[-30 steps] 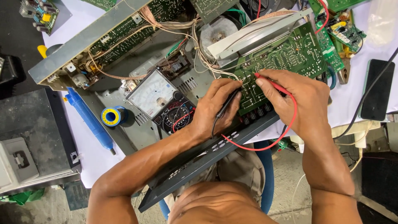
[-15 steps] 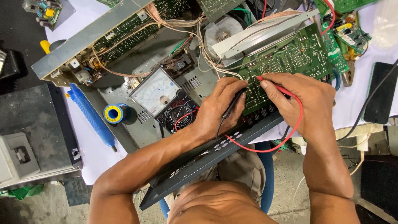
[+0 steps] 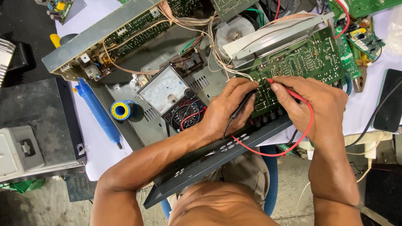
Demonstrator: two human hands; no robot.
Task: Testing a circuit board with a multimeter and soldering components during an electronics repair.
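Note:
My left hand (image 3: 229, 108) grips a black test probe (image 3: 243, 104), its tip against a green circuit board (image 3: 305, 60). A red test probe (image 3: 287, 88) sits pinched in my right hand (image 3: 312, 102), tip touching the same board close to the black one. The red lead (image 3: 293, 144) loops below my right wrist. Both leads run back to an analog multimeter (image 3: 173, 98) with a white dial face, lying inside the opened grey chassis (image 3: 104, 29) just left of my left hand.
A blue desoldering pump (image 3: 98, 112) and a blue-and-yellow solder spool (image 3: 121, 110) lie left of the meter. A black front panel (image 3: 217, 157) hangs at the near edge. A dark box (image 3: 35, 113) sits far left, loose boards (image 3: 360, 35) and a black phone (image 3: 387, 100) to the right.
The view has drifted slightly. Both hands stay on the board with the probes, their tips shifting only a little.

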